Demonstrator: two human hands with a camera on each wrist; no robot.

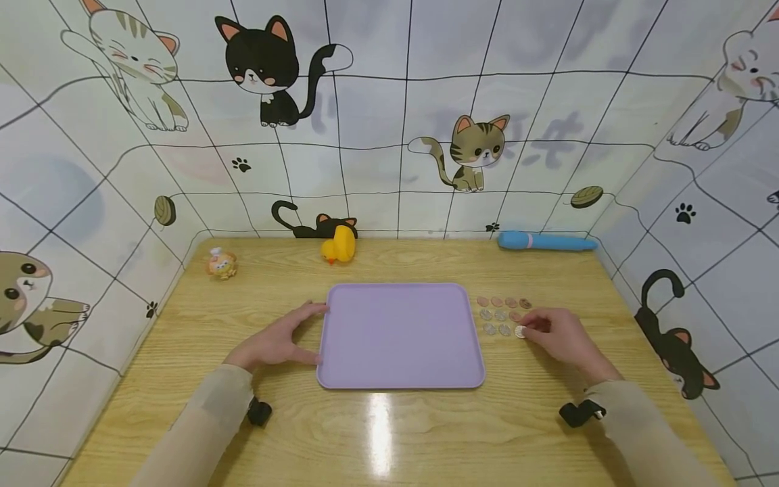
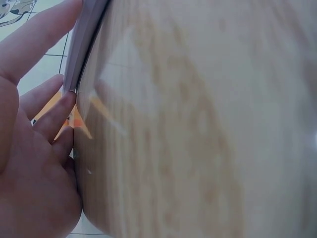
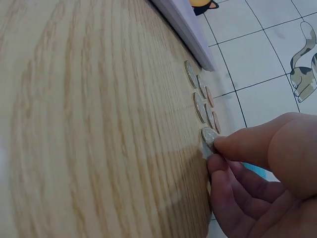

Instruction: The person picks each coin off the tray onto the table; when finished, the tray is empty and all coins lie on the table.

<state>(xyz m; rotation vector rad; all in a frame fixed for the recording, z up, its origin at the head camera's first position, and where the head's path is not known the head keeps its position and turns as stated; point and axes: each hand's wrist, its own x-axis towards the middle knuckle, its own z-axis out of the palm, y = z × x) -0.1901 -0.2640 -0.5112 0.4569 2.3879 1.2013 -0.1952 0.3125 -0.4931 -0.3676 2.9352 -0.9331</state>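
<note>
A shallow lilac tray [image 1: 402, 338] lies flat on the wooden table. My left hand [image 1: 276, 339] touches its left edge, thumb and fingers spread apart; the left wrist view shows the fingertips at the tray's rim. Right of the tray, several copper and silver coins [image 1: 500, 315] are laid out in rows. My right hand [image 1: 562, 338] pinches a silver coin [image 3: 209, 137] between thumb and fingers at the right end of the nearest row. That coin looks tilted, one edge close to the tabletop. Part of the copper row is hidden behind this hand.
At the table's back edge stand a yellow rubber duck [image 1: 339, 245] and, farther left, a small figurine [image 1: 222, 264]. A blue stick-shaped object [image 1: 546, 241] lies at the back right. Cat-printed sheeting [image 1: 371, 115] walls off the back and both sides.
</note>
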